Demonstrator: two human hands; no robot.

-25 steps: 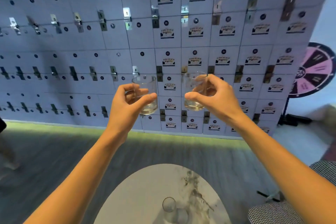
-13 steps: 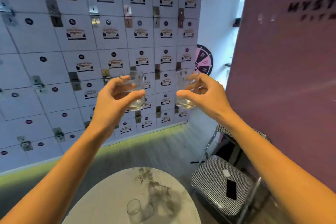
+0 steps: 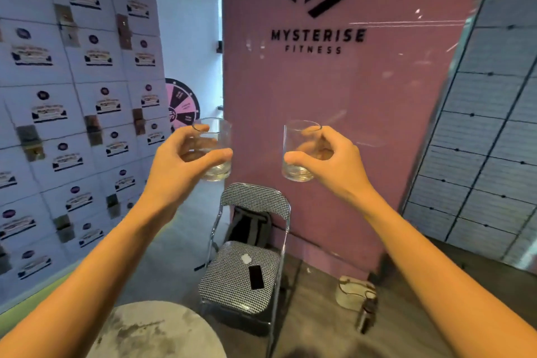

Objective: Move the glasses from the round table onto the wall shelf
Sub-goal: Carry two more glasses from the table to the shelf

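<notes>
Both arms stretch forward and upward, well apart. The left hand (image 3: 180, 163) curls thumb and fingers round the left glass (image 3: 217, 136), held upright; the right hand (image 3: 331, 163) clasps the right glass (image 3: 296, 142) the same way. Both glasses hang in the air, off the round table (image 3: 151, 331), whose marbled top shows at the lower left. Between the arms stands a checkered folding chair (image 3: 229, 279) with a dark phone (image 3: 256, 277) on its seat and a backpack (image 3: 250, 227) behind it, against the pink wall (image 3: 334, 96). Lockers (image 3: 72, 96) line the left
</notes>
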